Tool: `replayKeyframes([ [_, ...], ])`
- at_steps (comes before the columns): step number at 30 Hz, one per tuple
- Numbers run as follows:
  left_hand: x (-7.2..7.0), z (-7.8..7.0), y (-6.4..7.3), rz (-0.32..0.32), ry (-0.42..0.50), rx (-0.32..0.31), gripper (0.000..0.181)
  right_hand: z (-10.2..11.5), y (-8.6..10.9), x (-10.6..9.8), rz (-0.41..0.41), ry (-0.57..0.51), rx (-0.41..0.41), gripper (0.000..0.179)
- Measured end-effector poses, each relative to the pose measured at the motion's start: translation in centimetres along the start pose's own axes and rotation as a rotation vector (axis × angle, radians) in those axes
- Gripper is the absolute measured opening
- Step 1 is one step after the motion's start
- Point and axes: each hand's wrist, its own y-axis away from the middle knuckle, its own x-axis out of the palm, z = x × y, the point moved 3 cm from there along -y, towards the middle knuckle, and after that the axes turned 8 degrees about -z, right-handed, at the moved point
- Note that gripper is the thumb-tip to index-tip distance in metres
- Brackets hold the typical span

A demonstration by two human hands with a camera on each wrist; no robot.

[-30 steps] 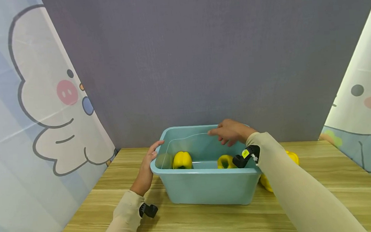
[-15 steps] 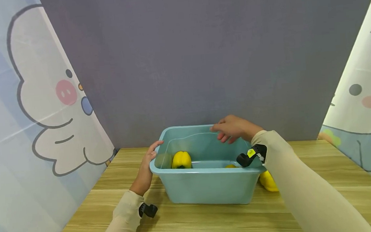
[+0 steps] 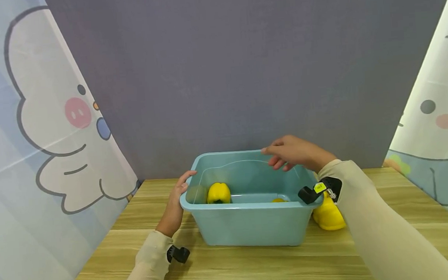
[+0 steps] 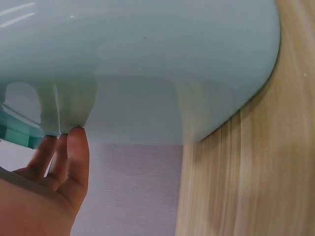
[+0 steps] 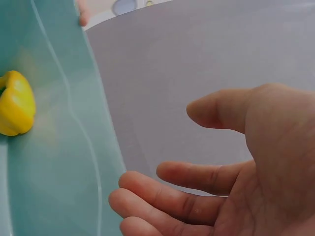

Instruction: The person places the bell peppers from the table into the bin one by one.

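Note:
A light blue plastic bin [image 3: 253,224] stands on the table. My left hand [image 3: 175,204] grips its left rim; in the left wrist view several fingers [image 4: 78,152] press against the outer wall. My right hand [image 3: 297,152], fingers loosely bent and holding nothing, hovers over the bin's back right corner; its palm and spread thumb show in the right wrist view. Inside the bin at the left lies a yellow bell pepper [image 3: 218,193]. Another yellow pepper [image 3: 279,200] lies at the right inside, mostly hidden by the front wall.
Right of the bin, yellow peppers [image 3: 328,216] lie on the wooden table [image 3: 233,271], partly covered by my right wrist. A grey panel [image 3: 242,69] rises behind the bin. Cartoon-print curtains [image 3: 33,149] hang on both sides.
My right hand has moved right and slightly up. The pepper in the bin's right half has dropped lower, so only its top shows. The left hand stays on the rim.

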Motion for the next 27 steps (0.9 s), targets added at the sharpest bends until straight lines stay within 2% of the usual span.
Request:
replayKeyframes([
  [11,0.2,0.0,0.0,-0.008,-0.007,0.018,0.056,-1.1,1.1,-1.7,-0.016,-0.004,-0.016,0.062],
  [19,0.2,0.1,-0.1,-0.003,-0.019,0.017,0.055,-1.9,2.2,-3.0,-0.060,-0.006,-0.022,0.063],
  [27,0.2,0.1,0.0,0.005,-0.005,0.024,0.056,-2.9,3.3,-3.1,-0.123,-0.038,-0.030,0.056],
])
